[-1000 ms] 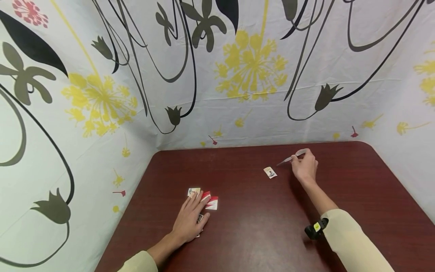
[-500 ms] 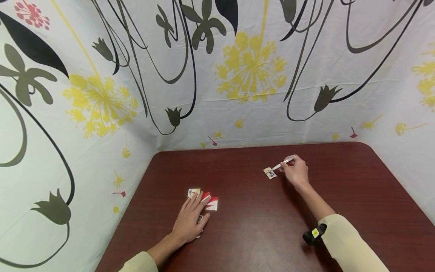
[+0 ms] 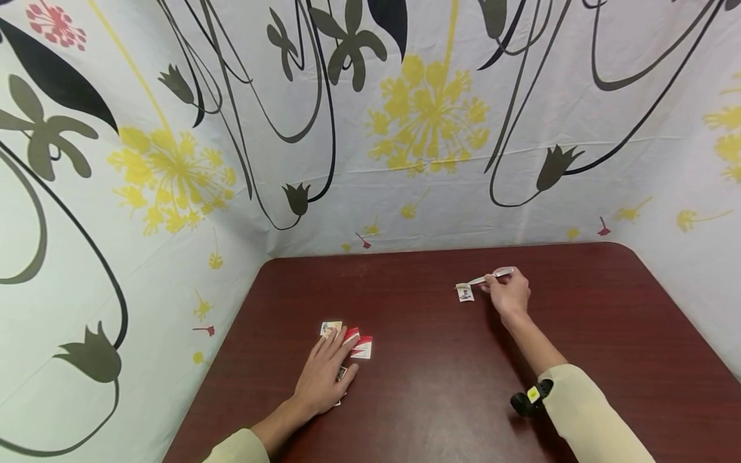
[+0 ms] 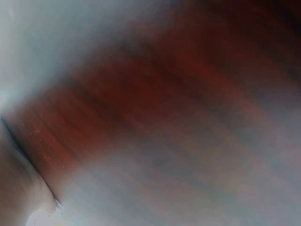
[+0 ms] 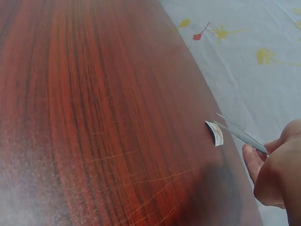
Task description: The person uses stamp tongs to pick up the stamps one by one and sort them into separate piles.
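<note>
My right hand (image 3: 509, 292) pinches a pair of metal tweezers (image 3: 492, 276) near the far side of the table. In the head view the tweezers' tips meet the upper edge of a small stamp-like picture paper (image 3: 466, 293). From the right wrist, that paper (image 5: 215, 133) looks curved, and the tweezers' arms (image 5: 242, 134) stand apart at its edge. My left hand (image 3: 322, 376) lies with its fingers extended over several small papers. A pale picture paper (image 3: 330, 328) and a red-and-white one (image 3: 361, 348) show beyond its fingers; others are partly hidden under it.
The dark red-brown wooden table (image 3: 417, 386) meets a flower-printed white cloth (image 3: 370, 161) at the back and sides. A black device (image 3: 531, 399) with a yellow label is strapped at the right sleeve. The left wrist view is mostly blurred.
My right hand has moved left and brought the tweezers to the picture paper. That paper has turned and shifted slightly right. The left hand stays in place.
</note>
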Demonstrator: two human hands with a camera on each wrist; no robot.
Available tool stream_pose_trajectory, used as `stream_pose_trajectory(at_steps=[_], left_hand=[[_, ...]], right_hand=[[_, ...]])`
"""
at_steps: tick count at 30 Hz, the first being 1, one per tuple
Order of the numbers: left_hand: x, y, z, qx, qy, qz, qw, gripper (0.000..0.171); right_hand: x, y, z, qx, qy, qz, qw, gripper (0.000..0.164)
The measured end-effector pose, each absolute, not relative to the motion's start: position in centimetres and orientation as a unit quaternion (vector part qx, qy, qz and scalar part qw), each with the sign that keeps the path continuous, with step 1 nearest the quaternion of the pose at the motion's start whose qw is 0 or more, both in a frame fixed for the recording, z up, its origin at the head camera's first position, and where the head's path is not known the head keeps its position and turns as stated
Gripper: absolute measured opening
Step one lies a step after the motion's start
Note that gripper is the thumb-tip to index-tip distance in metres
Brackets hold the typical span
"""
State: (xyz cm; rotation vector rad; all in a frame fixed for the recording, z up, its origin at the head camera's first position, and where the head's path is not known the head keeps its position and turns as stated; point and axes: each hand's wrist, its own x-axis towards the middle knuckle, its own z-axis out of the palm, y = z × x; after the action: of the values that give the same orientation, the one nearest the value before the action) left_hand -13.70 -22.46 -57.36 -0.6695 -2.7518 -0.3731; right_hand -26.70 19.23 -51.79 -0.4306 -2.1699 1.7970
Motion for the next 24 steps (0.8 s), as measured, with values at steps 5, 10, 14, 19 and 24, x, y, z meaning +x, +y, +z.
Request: stream_pose_trajectory(at_steps=[5,10,14,19,24], left_hand=[[-13.7,-22.4,-57.3,-0.236,-0.952,-0.132,0.144,0.059],[-13.7,-22.4,-57.3,-0.235,-0.952,-0.13,0.147,0.059],[-13.7,-22.4,-57.2,-0.234,-0.952,-0.13,0.149,0.059],[-13.7,-22.5,-57.2,-0.234,-0.952,-0.131,0.145,0.059],[-13.7,-22.4,-57.2,-0.235,-0.952,-0.13,0.144,0.058]], right_hand=[[-26.1,19.8,-51.2,-0.154,-0.738,0.643,0.136,0.02],[-25.0,20.3,-50.8,-0.144,-0.758,0.626,0.113,0.019],[-24.3,20.5,-51.1,-0.142,-0.782,0.598,0.1,0.018],[-24.1,20.7,-51.5,-0.149,-0.783,0.597,0.094,0.019],[-24.2,20.8,-51.8,-0.156,-0.77,0.61,0.105,0.019]])
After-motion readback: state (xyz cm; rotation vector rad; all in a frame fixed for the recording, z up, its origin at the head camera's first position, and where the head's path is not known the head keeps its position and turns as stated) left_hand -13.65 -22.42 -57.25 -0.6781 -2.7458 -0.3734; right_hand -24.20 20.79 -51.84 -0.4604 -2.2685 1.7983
